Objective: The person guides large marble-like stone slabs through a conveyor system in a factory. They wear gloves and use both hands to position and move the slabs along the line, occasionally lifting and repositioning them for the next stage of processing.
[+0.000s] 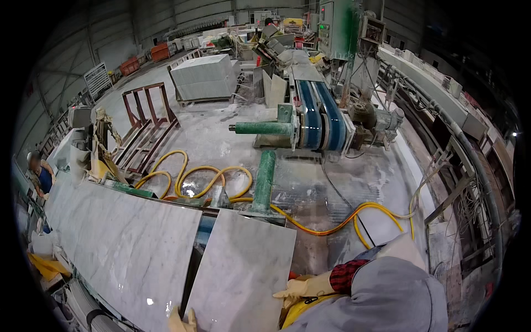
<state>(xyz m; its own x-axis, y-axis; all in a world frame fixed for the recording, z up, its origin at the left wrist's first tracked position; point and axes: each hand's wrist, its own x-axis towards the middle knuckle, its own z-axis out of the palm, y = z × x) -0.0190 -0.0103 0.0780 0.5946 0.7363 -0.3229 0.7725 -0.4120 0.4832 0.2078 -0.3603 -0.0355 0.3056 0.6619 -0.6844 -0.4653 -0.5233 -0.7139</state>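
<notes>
A pale grey-veined marble slab (240, 265) lies at an angle over a conveyor, its near end toward me. My left hand (182, 321), in a cream glove, grips its near left corner, partly cut off by the lower edge of the view. On the slab's right edge, my right hand (301, 289) holds on with the fingers over the top; the thumb is hidden. A larger wet marble slab (127, 232) lies to the left, with a narrow gap between the two. Blue belt (204, 229) shows in that gap.
A yellow hose (326, 231) coils across the wet floor beyond the slabs. Green rollers (264, 180) and a blue belt conveyor (321, 116) stand ahead. A rusty metal rack (146, 127) and stacked stone blocks (204, 77) are farther back. Another person (41, 174) stands far left.
</notes>
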